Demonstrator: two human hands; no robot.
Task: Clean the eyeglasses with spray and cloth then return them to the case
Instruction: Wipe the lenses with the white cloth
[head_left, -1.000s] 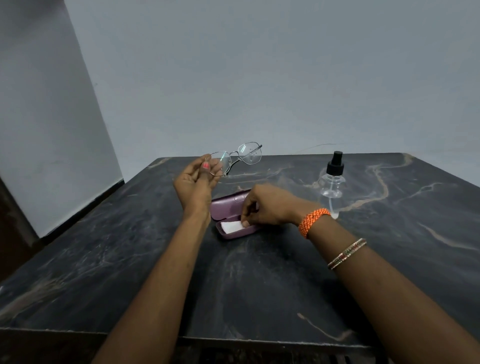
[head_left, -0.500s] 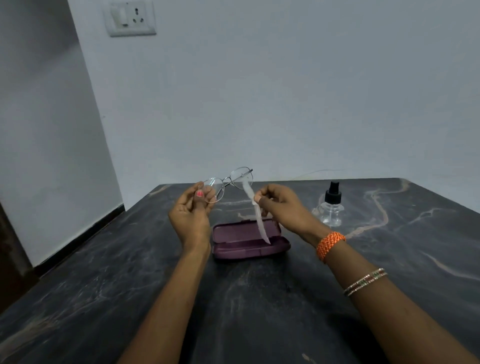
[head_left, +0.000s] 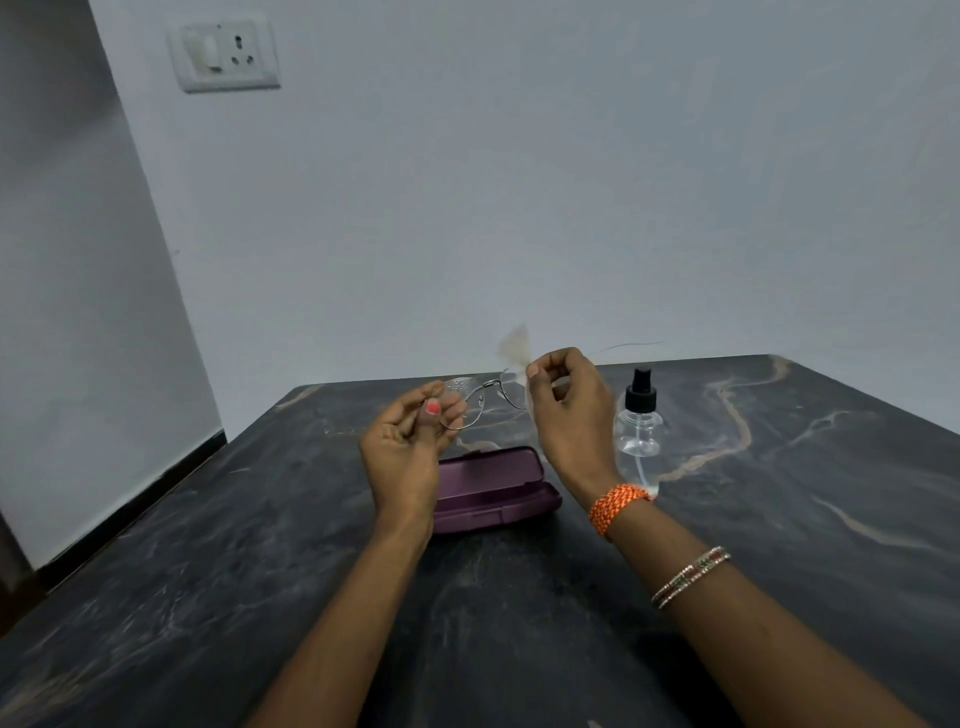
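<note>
My left hand (head_left: 410, 441) holds thin metal-framed eyeglasses (head_left: 475, 397) by the left lens, raised above the table. My right hand (head_left: 566, 410) pinches a small white cloth (head_left: 514, 351) at the right lens; the cloth is blurred and sticks up above my fingers. The purple glasses case (head_left: 493, 488) lies open on the table below both hands, with nothing visible in it. A clear spray bottle (head_left: 638, 421) with a black pump top stands upright just right of my right hand.
The dark marbled table (head_left: 779, 519) stretches to a far edge against a pale wall. A switch and socket plate (head_left: 223, 52) is mounted high on the wall at the left. The table's left edge drops beside a second wall.
My right hand took the white cloth out of the case and lifted it to the right lens. The cloth hung down before; now it points up. The view tilted upward.
</note>
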